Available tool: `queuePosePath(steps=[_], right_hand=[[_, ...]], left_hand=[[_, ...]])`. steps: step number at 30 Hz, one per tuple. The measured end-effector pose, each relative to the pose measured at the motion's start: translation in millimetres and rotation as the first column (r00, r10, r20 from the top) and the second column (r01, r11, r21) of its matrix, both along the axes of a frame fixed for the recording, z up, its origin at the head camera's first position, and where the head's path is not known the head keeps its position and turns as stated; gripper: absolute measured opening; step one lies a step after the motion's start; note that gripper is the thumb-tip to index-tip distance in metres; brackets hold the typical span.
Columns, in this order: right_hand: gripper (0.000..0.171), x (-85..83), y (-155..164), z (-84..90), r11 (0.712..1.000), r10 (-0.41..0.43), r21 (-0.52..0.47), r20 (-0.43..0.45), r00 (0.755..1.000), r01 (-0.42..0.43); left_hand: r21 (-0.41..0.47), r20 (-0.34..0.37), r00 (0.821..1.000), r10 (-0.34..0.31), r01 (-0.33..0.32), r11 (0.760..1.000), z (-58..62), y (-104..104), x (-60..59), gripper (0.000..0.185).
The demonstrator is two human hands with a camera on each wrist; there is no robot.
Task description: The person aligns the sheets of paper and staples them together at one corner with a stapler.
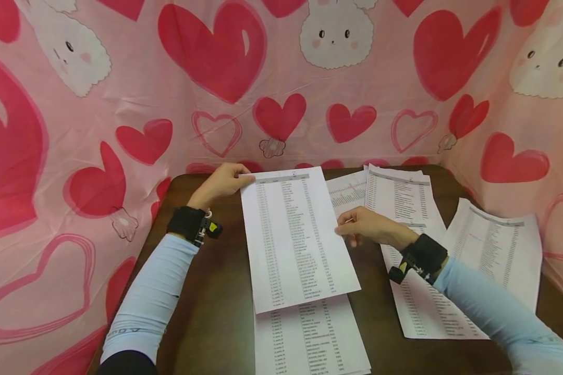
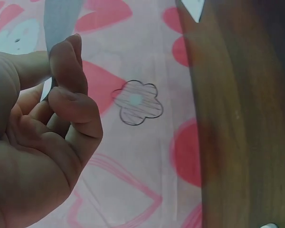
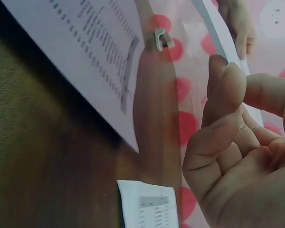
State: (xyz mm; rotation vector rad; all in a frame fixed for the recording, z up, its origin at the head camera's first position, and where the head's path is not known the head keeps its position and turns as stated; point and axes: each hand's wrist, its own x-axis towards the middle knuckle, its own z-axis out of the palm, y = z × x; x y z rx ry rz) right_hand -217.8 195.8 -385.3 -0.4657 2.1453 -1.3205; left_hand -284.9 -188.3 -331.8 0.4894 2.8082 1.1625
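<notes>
- At the middle of the dark wooden table (image 1: 206, 312), we held one printed sheet (image 1: 295, 234) between both hands, its long axis running away from us and leaning slightly left.
- Our left hand (image 1: 222, 182) pinched the sheet's far left corner; in the left wrist view the fingers (image 2: 66, 61) were curled round the paper's edge.
- Our right hand (image 1: 368, 226) sat at the sheet's right edge, about midway along it, fingers bent toward the paper; whether they truly gripped it we could not tell.
- The left hand was at the far end, the right nearer us.
- The sheet was white, with columns of small print under a grey header bar.
- Its near end overlapped a second sheet (image 1: 311, 338); more printed pages (image 1: 492, 250) lay to the right.
</notes>
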Motion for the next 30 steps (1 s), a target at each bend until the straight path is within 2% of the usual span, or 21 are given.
queuePosePath(steps=[5, 10, 20, 24, 30], right_hand=[[0.017, 4.5, 0.6, -13.2, 1.000, 0.000, 0.011, 0.043, 0.999, 0.000], [0.015, 7.8, -0.1, -26.4, 1.000, -0.005, 0.024, 0.093, 0.996, 0.003], [0.018, 11.5, -3.0, -47.5, 0.997, 0.026, 0.071, 0.086, 0.996, -0.032], [0.016, 12.3, -4.8, -54.8, 0.993, 0.014, 0.114, 0.098, 0.995, -0.025], [0.014, 15.5, -7.5, -58.3, 0.994, 0.000, 0.108, 0.145, 0.989, -0.015]], left_hand=[[-0.039, 0.047, 0.999, -0.019, 0.021, 0.999, -11.7, 1.6, 3.4, 0.025], [-0.121, 0.053, 0.998, -0.035, 0.042, 0.992, -25.0, 3.5, 5.4, 0.025], [-0.133, 0.096, 0.992, -0.084, 0.096, 0.986, -50.8, 3.4, 2.6, 0.024], [-0.144, 0.121, 0.990, -0.069, 0.086, 0.986, -61.3, 6.6, 2.9, 0.026], [-0.198, 0.136, 0.990, -0.038, 0.065, 0.978, -72.3, 14.0, 2.8, 0.026]])
